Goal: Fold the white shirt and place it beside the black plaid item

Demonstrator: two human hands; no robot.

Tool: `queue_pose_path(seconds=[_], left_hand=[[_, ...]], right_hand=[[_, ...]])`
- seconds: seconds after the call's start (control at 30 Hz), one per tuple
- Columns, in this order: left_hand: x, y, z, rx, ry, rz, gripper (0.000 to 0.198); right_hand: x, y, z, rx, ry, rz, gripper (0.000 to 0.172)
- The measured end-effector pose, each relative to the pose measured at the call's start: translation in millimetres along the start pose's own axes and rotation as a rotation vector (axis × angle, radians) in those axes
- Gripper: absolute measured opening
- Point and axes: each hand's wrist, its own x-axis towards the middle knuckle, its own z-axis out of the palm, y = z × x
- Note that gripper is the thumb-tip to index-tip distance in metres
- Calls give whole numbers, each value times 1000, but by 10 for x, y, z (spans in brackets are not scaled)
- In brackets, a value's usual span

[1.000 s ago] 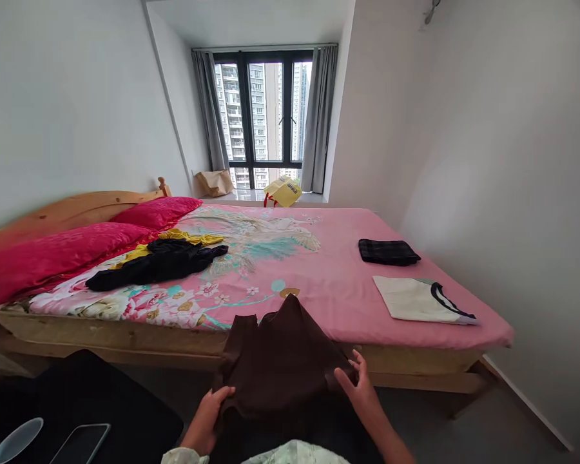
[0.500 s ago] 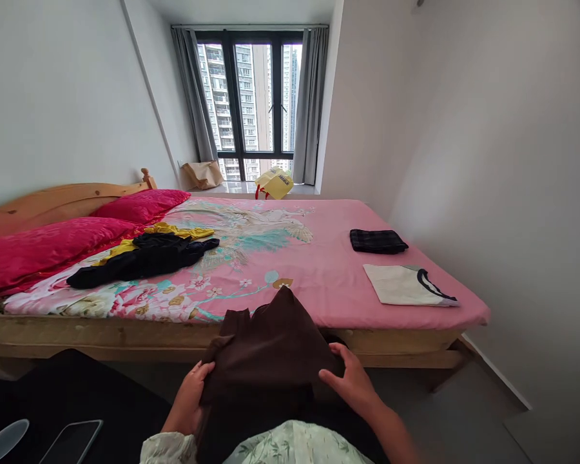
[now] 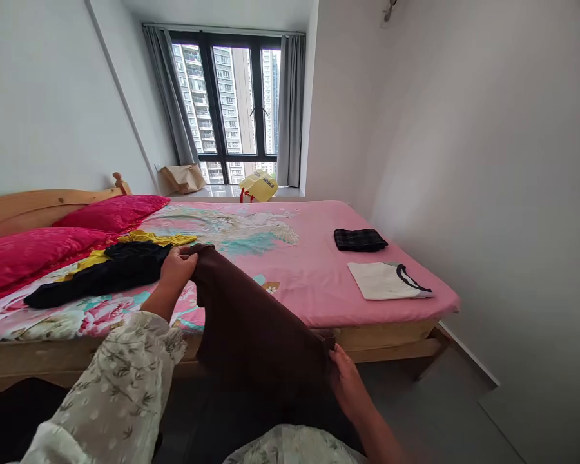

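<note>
A dark brown garment (image 3: 256, 322) hangs stretched between my hands in front of the bed's near edge; its lower part is lost in shadow, and I cannot tell which kind of garment it is. My left hand (image 3: 178, 267), raised over the bed, pinches its upper left corner. Lower down, my right hand (image 3: 344, 374) is closed on the right edge. Just behind my left hand lie a crumpled black garment (image 3: 101, 274) and a yellow one (image 3: 159, 238). To the right on the bed are a folded dark checked cloth (image 3: 360, 240) and a folded white shirt with black neckline (image 3: 381, 281).
The bed (image 3: 314, 283) has a pink floral sheet and a wooden frame. Red pillows (image 3: 111, 212) lie by the headboard (image 3: 53, 205). A brown paper bag (image 3: 183, 178) and a yellow bag (image 3: 260, 185) stand at the window sill. A wall (image 3: 488, 193) bounds the right.
My left hand has risen and moved forward and left, pulling the brown garment from a bunched shape into a slanting stretch. My right hand has closed on its edge. The view has turned slightly right.
</note>
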Motion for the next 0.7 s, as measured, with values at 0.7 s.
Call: queue_pose_path(seconds=[0.7], left_hand=[[-2017,-1147,826,225,-687,-322,31]], right_hand=[[-377,100,468,-758,-507,-524,16]])
